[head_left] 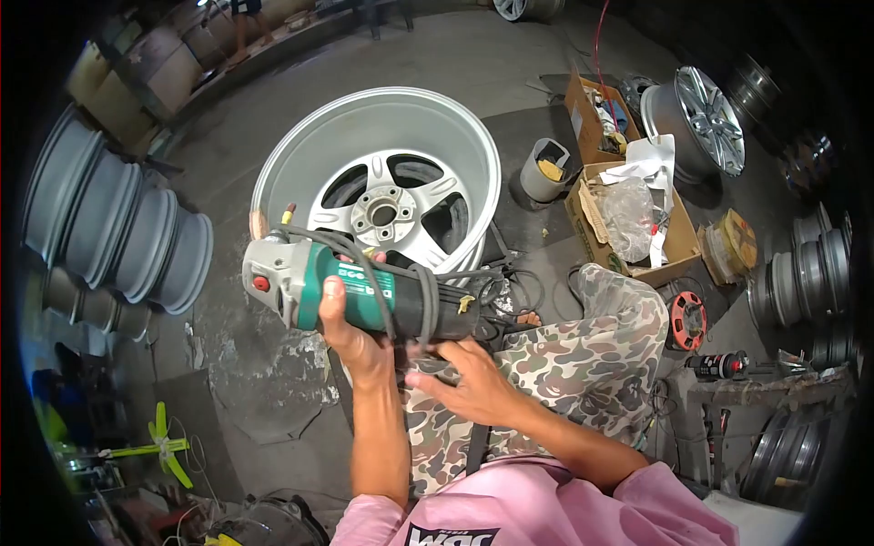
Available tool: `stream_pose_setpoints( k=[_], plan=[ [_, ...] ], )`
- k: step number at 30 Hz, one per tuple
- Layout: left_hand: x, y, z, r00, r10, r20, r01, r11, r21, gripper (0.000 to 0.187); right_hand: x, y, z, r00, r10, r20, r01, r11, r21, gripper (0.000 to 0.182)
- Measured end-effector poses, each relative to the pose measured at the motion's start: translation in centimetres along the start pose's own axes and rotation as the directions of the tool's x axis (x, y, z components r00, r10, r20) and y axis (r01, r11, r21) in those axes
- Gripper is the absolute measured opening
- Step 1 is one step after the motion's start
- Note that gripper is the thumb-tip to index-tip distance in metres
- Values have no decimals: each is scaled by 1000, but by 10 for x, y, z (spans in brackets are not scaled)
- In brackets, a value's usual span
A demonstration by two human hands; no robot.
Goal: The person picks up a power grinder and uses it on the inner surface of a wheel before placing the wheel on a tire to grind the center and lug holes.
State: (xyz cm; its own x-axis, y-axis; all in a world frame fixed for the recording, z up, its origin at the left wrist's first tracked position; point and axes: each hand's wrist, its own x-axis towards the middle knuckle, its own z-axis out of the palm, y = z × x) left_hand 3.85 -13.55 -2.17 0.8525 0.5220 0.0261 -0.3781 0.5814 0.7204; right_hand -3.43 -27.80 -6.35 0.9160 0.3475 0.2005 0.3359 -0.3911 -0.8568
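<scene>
My left hand [358,344] is wrapped around the underside of a green and black angle grinder [350,289], its thumb up along the green body. The grinder's grey metal head, with a red button, points left. Loops of grey power cord [428,305] run around the body. Beside the black rear end, my right hand [473,382] has thumb and fingers closed around a stretch of the cord, slightly blurred. Just beyond the grinder, a silver alloy wheel rim [382,177] lies tilted, its spoked face inside the barrel. The grinder covers part of its near edge.
Stacked rims [118,218] stand at left, more rims [792,282] at right. An open cardboard box [592,246] holds plastic and paper, near a grey bin [543,173]. A red cord reel [688,320] and spray can [719,366] are by my camouflage-clad leg [583,355].
</scene>
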Motion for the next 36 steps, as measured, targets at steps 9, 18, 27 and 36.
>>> stream_pose_setpoints(
  k=[9, 18, 27, 36],
  plan=[
    [9, 21, -19, 999, -29, 41, 31, 998, -57, 55, -38, 10, -109, 867, 417, -275, -316, 885, 343, 32],
    [23, 34, -42, 976, 99, -194, -120, 988, -95, 58, -44, 69, -191, 636, 540, -552, -42, 738, 673, 37],
    [25, 54, -68, 998, -27, -55, 4, 924, -383, 55, -32, 68, -264, 610, 255, -750, -254, 960, 119, 36],
    [31, 61, -111, 985, 100, 137, -81, 987, -136, 58, -73, 153, -312, 443, 125, -888, -377, 924, -58, 45]
  ],
)
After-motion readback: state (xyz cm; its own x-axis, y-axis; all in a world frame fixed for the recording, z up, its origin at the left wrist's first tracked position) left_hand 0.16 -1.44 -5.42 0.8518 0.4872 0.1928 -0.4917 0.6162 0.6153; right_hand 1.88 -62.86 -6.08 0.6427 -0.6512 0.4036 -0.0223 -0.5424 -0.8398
